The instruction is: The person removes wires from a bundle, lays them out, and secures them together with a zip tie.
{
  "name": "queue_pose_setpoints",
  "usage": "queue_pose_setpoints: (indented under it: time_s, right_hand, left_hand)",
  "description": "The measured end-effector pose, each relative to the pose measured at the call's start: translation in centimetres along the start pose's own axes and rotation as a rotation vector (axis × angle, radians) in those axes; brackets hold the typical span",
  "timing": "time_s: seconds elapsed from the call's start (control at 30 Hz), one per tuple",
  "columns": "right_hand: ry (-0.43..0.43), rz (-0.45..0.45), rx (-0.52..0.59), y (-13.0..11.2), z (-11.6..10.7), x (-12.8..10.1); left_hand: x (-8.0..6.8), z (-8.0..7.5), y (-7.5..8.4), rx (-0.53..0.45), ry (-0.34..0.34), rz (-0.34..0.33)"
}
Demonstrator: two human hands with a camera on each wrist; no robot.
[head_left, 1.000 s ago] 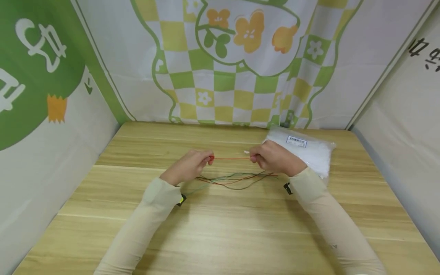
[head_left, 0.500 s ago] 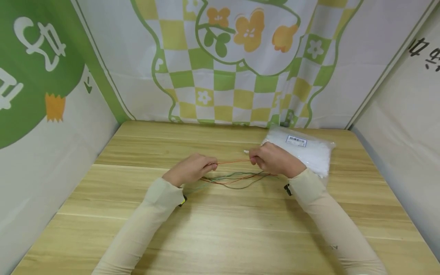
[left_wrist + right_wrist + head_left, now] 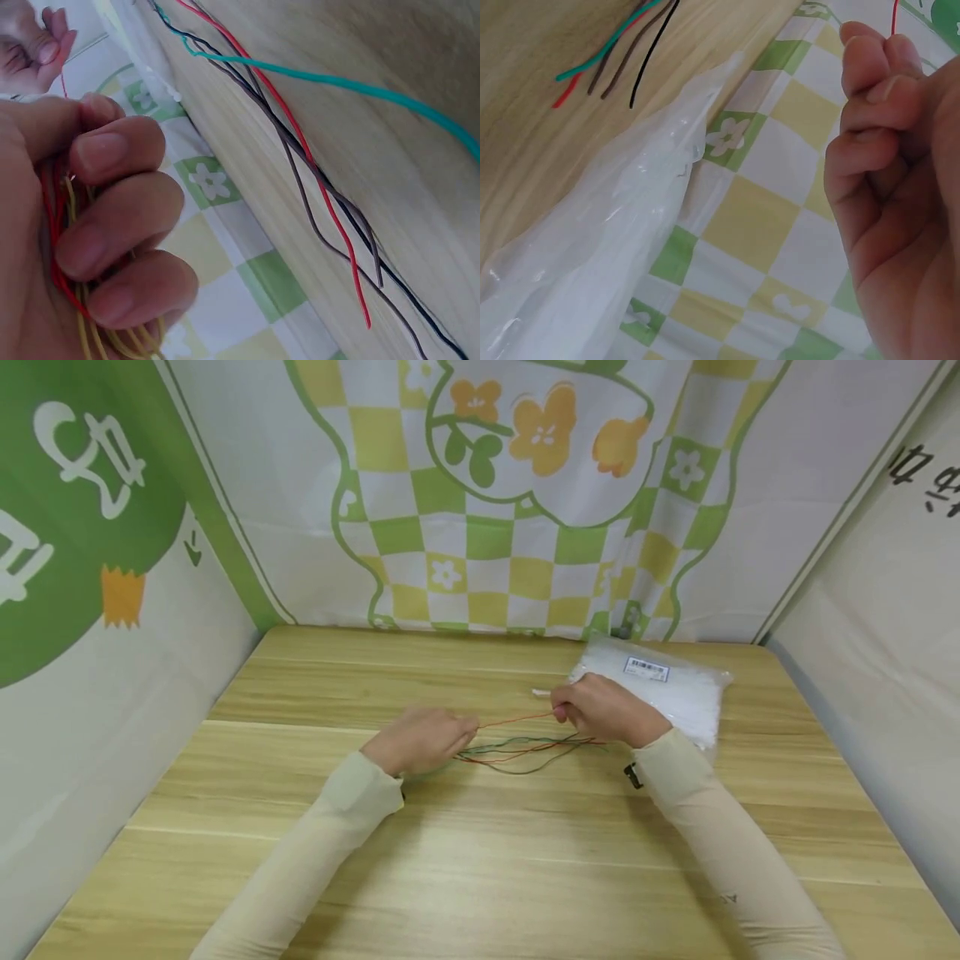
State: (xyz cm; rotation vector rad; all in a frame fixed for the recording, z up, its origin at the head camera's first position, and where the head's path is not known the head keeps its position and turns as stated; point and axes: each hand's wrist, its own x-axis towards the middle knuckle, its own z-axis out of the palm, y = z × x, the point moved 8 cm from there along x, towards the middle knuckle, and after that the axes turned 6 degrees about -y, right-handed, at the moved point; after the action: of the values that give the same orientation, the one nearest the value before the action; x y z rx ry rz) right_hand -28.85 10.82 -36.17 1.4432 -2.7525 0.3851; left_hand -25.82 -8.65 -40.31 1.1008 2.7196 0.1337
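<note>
hands [image 3: 423,739] [image 3: 603,710] pinching red thread [image 3: 517,719] taut

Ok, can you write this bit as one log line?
left hand: grips red and yellow wires | right hand: pinches red wire | loose wires: on table

A clear plastic bag [image 3: 678,689] lies on the wooden table [image 3: 480,860]; a checked flower cloth [image 3: 517,493] hangs behind.

The left hand [image 3: 423,746] has sunk toward the table, so the red wire [image 3: 517,719] now slants down from the right hand [image 3: 603,710].
</note>
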Motion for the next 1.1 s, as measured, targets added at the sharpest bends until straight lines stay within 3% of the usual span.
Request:
queue_pose_setpoints:
  time_s: [0.13,0.27,0.37,0.5,0.63,0.7,0.83,1.1]
  right_hand:
    - [0.004,-0.010,0.013,0.1,0.1,-0.2]
    - [0.007,-0.008,0.014,0.3,-0.2,-0.6]
    - [0.006,0.012,0.002,0.7,-0.4,-0.9]
    - [-0.008,0.054,0.004,1.4,-0.3,-1.0]
    - [-0.029,0.096,0.033,2.0,-0.1,-1.2]
    - [-0.032,0.102,0.035,2.2,0.1,-1.3]
    - [-0.016,0.072,0.018,2.1,0.1,-1.2]
    - [0.023,-0.014,-0.015,1.1,-0.2,-1.1]
  left_hand:
    - [-0.2,-0.1,-0.3,0.030,-0.004,-0.020]
    - [-0.7,-0.1,-1.8,0.105,-0.013,-0.127]
    - [-1.1,-0.1,-2.5,0.058,-0.004,-0.141]
    - [-1.1,-0.3,-2.4,-0.129,0.025,-0.044]
    - [-1.2,-0.1,-2.3,-0.318,0.009,0.012]
    - [-1.3,-0.4,-2.2,-0.367,0.018,0.036]
    - [-1.3,-1.0,-2.3,-0.368,0.071,0.094]
    - [-2.0,-1.5,-3.2,-0.333,0.121,0.108]
